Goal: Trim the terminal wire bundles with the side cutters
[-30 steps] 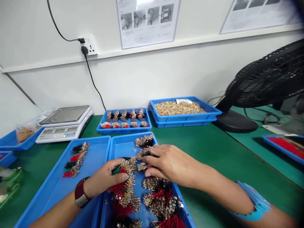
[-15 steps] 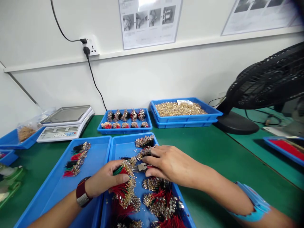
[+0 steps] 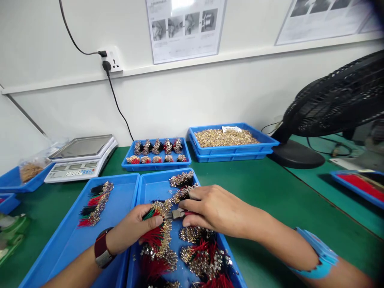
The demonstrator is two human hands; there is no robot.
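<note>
My left hand [image 3: 133, 228] grips a thick bundle of red and black wires with crimped metal terminals [image 3: 157, 236], held above the right-hand blue tray [image 3: 168, 173]. My right hand [image 3: 217, 210] is shut on small red-handled pliers [image 3: 178, 214], whose steel jaws reach the top of that bundle. More bundles of wires and terminals [image 3: 204, 256] fill this tray under and around both hands. Its lower part is hidden by my forearms and the picture's edge. Several smaller bundles [image 3: 96, 204] lie in the left-hand blue tray [image 3: 114, 177].
A digital scale [image 3: 81, 158] stands on the green bench [image 3: 255, 188] at the left. Behind it are a tray of small bundles [image 3: 156, 167] and stacked trays of brass terminals [image 3: 234, 156]. A black fan [image 3: 336, 100] stands at the right, beside a tray of red wires [image 3: 360, 188].
The view has shifted slightly. Both hands have barely moved, and the pliers stay at the bundle in my left hand.
</note>
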